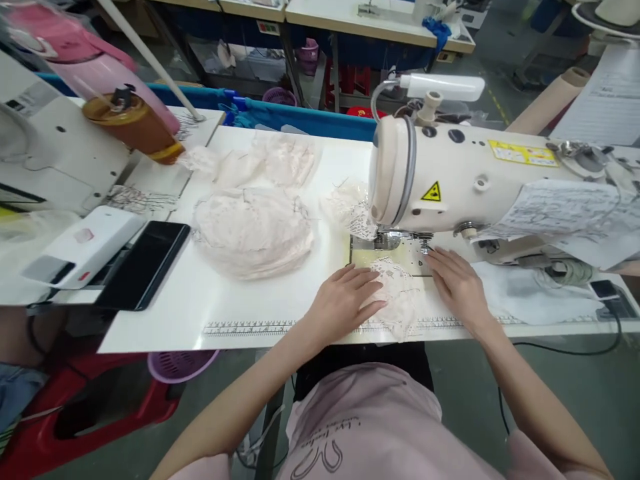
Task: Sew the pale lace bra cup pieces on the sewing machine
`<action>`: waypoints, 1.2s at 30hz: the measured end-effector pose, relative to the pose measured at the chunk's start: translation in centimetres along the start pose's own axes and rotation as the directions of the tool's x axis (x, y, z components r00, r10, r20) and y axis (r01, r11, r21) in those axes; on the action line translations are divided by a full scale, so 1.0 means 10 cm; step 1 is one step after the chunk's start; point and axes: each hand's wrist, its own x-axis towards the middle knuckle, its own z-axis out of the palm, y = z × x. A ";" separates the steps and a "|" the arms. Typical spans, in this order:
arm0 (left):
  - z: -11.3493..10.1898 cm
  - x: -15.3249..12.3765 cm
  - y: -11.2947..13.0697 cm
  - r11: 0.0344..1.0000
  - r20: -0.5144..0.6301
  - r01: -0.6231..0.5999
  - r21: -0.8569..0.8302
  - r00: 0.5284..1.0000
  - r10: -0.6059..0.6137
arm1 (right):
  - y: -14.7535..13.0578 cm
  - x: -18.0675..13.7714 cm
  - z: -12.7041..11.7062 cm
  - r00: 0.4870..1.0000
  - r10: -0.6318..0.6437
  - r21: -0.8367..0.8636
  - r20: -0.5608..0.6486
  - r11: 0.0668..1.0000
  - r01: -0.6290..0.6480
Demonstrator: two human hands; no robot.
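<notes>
Lace piece [400,293] under needle, left hand [345,300] flat on it, right hand [457,283] open, fingertips touching it

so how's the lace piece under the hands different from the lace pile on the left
The lace piece lies flat and thin; the lace pile is a heaped mound of many layers. The piece has the left hand on it and the right hand at its edge, by the machine; the pile sits untouched. The piece looks far smaller than the pile. Both are pale lace on the white table.
</notes>
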 end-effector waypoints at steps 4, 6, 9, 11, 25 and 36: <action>0.12 -0.05 0.07 0.973 -0.016 -0.012 0.231 1.000 0.016 | -0.13 0.16 0.03 0.988 -0.153 0.089 -0.024 0.984 0.155; 0.09 -0.05 0.04 0.947 0.000 -0.028 0.319 1.000 0.030 | -0.15 0.25 0.10 0.972 -0.235 0.083 -0.016 0.968 0.235; 0.04 -0.01 -0.02 0.900 -0.039 0.017 0.436 0.999 0.000 | -0.15 0.38 0.22 0.947 -0.321 0.047 0.027 0.946 0.319; 0.05 0.05 -0.03 0.896 -0.087 0.059 0.441 0.996 -0.022 | -0.14 0.46 0.29 0.934 -0.354 0.038 0.051 0.935 0.352; 0.22 0.37 -0.21 0.936 0.001 0.002 0.353 1.000 -0.003 | -0.02 0.55 0.54 0.945 -0.306 -0.083 0.113 0.945 0.316; 0.36 0.41 -0.34 0.940 -0.066 0.038 0.339 0.998 -0.016 | -0.07 0.49 0.62 0.968 -0.183 -0.198 0.171 0.956 0.216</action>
